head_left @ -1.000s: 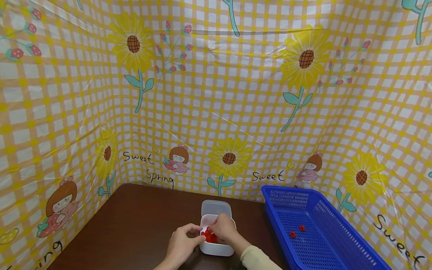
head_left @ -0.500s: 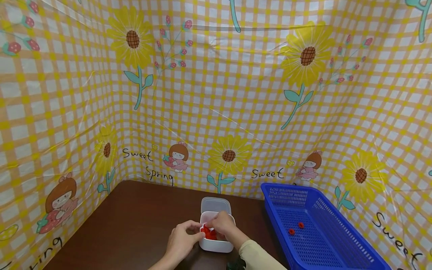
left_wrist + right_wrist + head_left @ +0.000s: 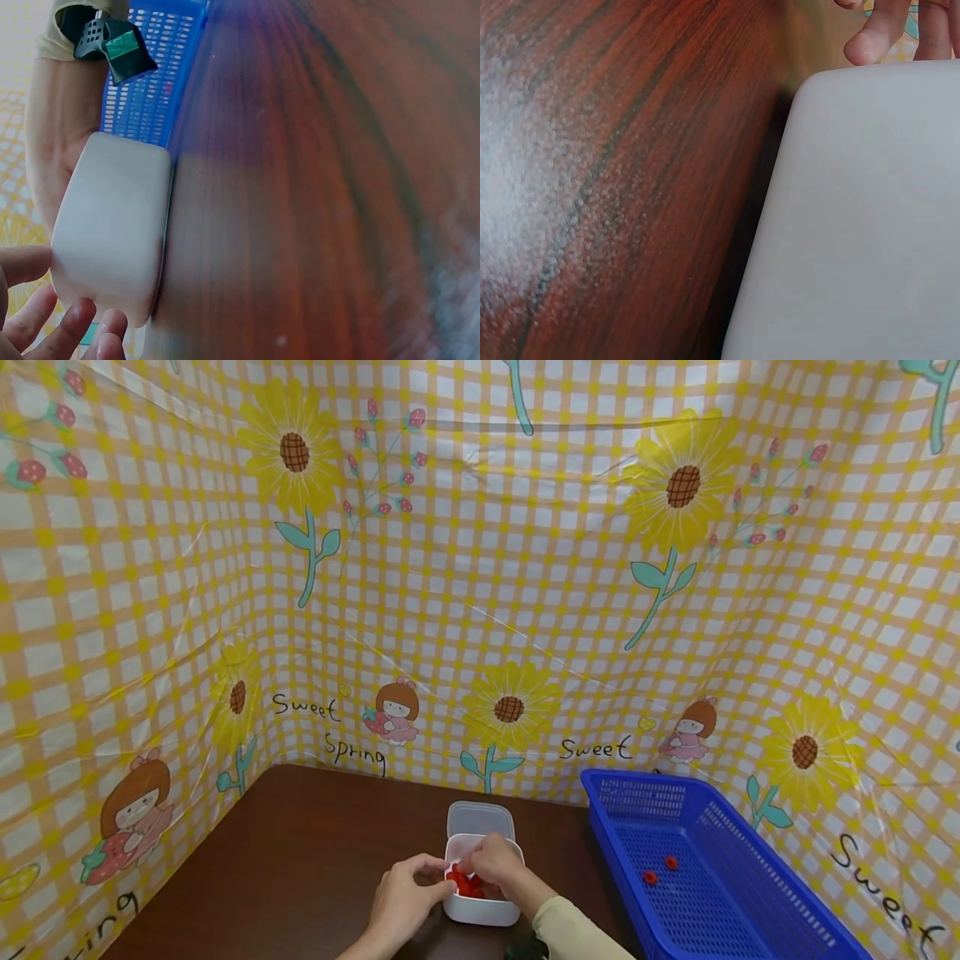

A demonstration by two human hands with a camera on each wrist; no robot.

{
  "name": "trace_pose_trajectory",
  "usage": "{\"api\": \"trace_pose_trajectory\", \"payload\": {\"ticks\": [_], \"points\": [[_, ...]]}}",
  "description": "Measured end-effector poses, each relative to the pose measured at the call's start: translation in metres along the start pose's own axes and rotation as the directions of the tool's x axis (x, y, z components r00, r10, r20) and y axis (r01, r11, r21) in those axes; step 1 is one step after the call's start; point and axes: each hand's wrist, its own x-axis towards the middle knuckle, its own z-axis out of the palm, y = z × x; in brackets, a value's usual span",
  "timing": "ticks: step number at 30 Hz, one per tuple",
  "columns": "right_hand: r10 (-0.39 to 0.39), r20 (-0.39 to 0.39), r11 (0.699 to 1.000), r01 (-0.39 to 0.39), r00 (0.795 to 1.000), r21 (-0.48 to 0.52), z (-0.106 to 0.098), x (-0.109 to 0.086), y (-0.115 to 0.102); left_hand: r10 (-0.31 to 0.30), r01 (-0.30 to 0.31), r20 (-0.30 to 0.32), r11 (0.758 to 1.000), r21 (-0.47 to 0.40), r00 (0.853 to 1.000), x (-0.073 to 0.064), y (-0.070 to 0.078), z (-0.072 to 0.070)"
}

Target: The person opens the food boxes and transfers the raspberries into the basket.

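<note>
A white plastic box (image 3: 482,912) stands on the table with small red pieces (image 3: 467,885) inside. My left hand (image 3: 405,893) holds the box at its left side, thumb and index finger at the rim; the left wrist view shows the fingers (image 3: 71,330) against the white wall. My right hand (image 3: 495,864) reaches into the box from the right, its fingers bent down among the red pieces. Its fingertips are hidden, and I cannot tell whether they pinch a piece. The right wrist view mostly shows the box's outer wall (image 3: 870,210).
A translucent lid (image 3: 480,820) lies right behind the box. To the right, a blue plastic basket (image 3: 626,868) holds two small red ring-like pieces (image 3: 671,862). The dark wooden table (image 3: 300,852) is enclosed by a checked, flower-printed cloth (image 3: 450,610).
My right hand has shifted slightly leftward inside the box, its fingers working over the red pieces. The left hand stays at the box's left rim.
</note>
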Motion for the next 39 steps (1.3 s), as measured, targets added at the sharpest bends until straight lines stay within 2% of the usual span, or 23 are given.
{"api": "trace_pose_trajectory", "payload": {"ticks": [7, 15, 20, 22, 24, 27, 30, 33, 39], "points": [[-0.044, 0.012, 0.999, 0.044, 0.999, -0.01, -0.001, -0.002, 0.001, 0.006, -0.006, -0.004, 1.0, 0.005, 1.0, -0.001, 0.0, 0.0], [-0.043, 0.053, 0.998, 0.04, 0.998, 0.058, 0.001, -0.011, 0.005, -0.038, 0.038, 0.028, 0.999, 0.007, 0.999, -0.008, 0.0, 0.003], [-0.036, 0.097, 0.984, 0.018, 0.995, 0.177, -0.002, -0.01, 0.0, -0.026, 0.026, 0.016, 1.0, 0.015, 1.0, -0.006, 0.0, 0.003], [-0.049, 0.107, 0.981, 0.028, 0.993, 0.192, -0.006, -0.01, -0.003, -0.024, 0.024, 0.011, 1.0, 0.017, 1.0, -0.005, 0.001, 0.002], [-0.07, 0.105, 0.985, 0.053, 0.992, 0.162, -0.011, -0.009, -0.007, -0.019, 0.019, 0.006, 1.0, 0.018, 1.0, -0.003, 0.001, 0.002], [-0.102, 0.082, 0.994, 0.098, 0.991, 0.053, -0.018, -0.009, -0.012, -0.026, 0.026, 0.002, 1.0, 0.016, 1.0, -0.002, 0.001, 0.001], [-0.113, 0.096, 0.994, 0.113, 0.989, 0.01, -0.025, -0.011, -0.015, -0.044, 0.044, 0.011, 0.999, 0.008, 0.999, -0.002, 0.0, 0.001], [-0.124, 0.116, 0.992, 0.124, 0.985, 0.005, -0.033, -0.012, -0.018, -0.066, 0.066, 0.022, 0.998, 0.005, 0.998, -0.003, 0.001, 0.001], [-0.132, 0.104, 0.991, 0.131, 0.986, 0.013, -0.056, -0.013, -0.028, -0.041, 0.041, 0.008, 0.999, 0.013, 0.999, -0.001, 0.003, 0.001]]}}
